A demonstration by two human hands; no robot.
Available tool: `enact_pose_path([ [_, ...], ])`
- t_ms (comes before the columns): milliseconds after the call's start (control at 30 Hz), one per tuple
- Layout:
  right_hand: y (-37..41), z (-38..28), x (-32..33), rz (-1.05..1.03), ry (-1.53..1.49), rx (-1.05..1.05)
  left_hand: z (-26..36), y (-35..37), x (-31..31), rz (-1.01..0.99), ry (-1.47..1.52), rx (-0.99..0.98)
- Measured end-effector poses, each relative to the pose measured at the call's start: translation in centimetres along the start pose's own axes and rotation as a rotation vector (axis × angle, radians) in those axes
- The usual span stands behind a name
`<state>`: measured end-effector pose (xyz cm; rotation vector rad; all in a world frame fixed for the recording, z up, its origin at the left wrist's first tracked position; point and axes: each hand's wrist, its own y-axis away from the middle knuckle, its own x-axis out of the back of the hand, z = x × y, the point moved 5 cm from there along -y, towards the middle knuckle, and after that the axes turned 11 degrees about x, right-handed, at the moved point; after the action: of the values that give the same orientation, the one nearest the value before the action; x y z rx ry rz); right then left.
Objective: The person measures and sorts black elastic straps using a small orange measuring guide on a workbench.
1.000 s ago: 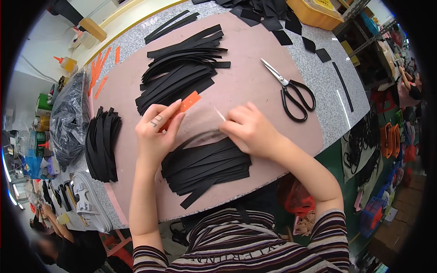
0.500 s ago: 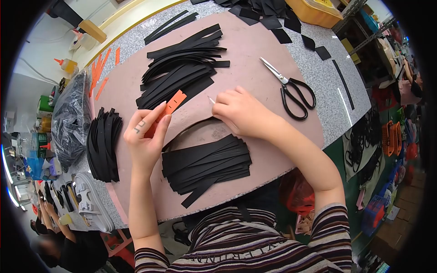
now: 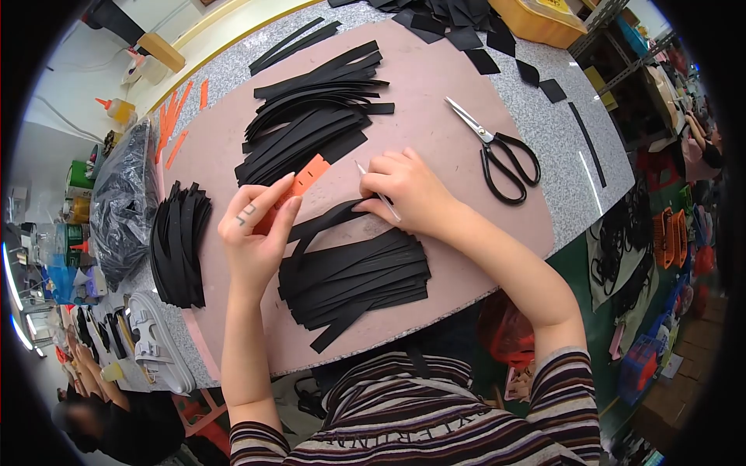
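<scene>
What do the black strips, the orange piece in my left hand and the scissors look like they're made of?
The black strips: matte and limp, one arching at the right hand; likely thin leather or synthetic sheet. The orange piece in the left hand: flat, stiff, notched; probably card or plastic. The scissors: bare shiny metal blades, black-coated handles.

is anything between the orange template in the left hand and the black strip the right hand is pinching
Nothing visible. The template in the left hand is just beyond the strip pinched by the right hand, with only bare mat showing between them.
</scene>
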<state>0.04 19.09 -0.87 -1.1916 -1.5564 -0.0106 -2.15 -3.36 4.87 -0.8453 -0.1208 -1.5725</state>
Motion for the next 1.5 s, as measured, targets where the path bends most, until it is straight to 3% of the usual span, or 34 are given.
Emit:
enact_pose_path([
  [100, 0.1, -1.6, 0.8, 0.084, 0.053, 0.036, -0.5, -0.1, 0.6, 0.029, 0.007, 0.055],
  [200, 1.8, -6.4, 2.6, -0.103, 0.235, 0.282, -1.0, -0.4, 1.9, 0.068, 0.004, 0.033],
  [300, 4.7, -8.0, 2.2, -0.212, 0.319, 0.373, -1.9, -0.5, 2.2, 0.052, 0.058, 0.111],
  [367, 4.6, -6.6, 3.6, -0.07, 0.092, 0.178, -1.4, -0.9, 0.9, -0.003, 0.036, 0.077],
  [400, 4.5, -5.8, 4.4, 0.002, -0.019, 0.079, -1.3, -0.8, -0.4, -0.121, 0.026, 0.167],
  [433, 4.6, -4.7, 5.3, 0.12, -0.058, -0.041, -0.5, -0.6, -2.0, -0.242, 0.028, 0.13],
  [533, 4.7, -0.8, 5.9, 0.472, -0.564, -0.643, 0.3, 0.6, -6.1, -0.451, 0.012, 0.061],
  [567, 4.8, -0.3, 5.9, 0.45, -0.547, -0.634, 0.3, 0.8, -6.7, -0.459, -0.117, 0.02],
  [733, 4.9, 0.4, 4.2, 0.399, -0.551, -0.675, 0.0, 1.0, -7.3, -0.475, -0.132, -0.026],
  [833, 2.6, -0.5, 3.2, 0.201, -0.34, -0.501, 0.1, 0.9, -7.3, -0.431, -0.162, -0.078],
  [933, 1.2, -0.8, 1.7, 0.275, -0.265, -0.179, 0.2, 1.0, -7.4, -0.407, -0.167, -0.115],
  [1033, 1.4, -0.8, 1.8, 0.227, -0.231, -0.185, 0.2, 1.0, -7.3, -0.401, -0.177, -0.123],
  [1133, 0.8, -0.7, 2.1, 0.236, -0.413, -0.397, 0.1, 1.0, -7.3, -0.406, -0.156, -0.124],
  [1233, 0.2, -0.7, 1.0, 0.241, -0.338, -0.212, 0.0, 1.0, -7.6, -0.408, -0.143, -0.136],
  [1367, 0.0, -1.4, 1.8, 0.101, -0.274, -0.21, -0.6, 0.7, -6.7, -0.403, -0.082, -0.071],
  [1433, -0.1, -2.4, 1.5, 0.141, -0.15, -0.116, -1.5, -0.4, -4.6, -0.18, -0.025, 0.016],
  [1500, -1.1, -3.7, -0.4, 0.027, -0.01, 0.128, -2.0, -1.2, -2.6, -0.04, 0.008, 0.067],
])
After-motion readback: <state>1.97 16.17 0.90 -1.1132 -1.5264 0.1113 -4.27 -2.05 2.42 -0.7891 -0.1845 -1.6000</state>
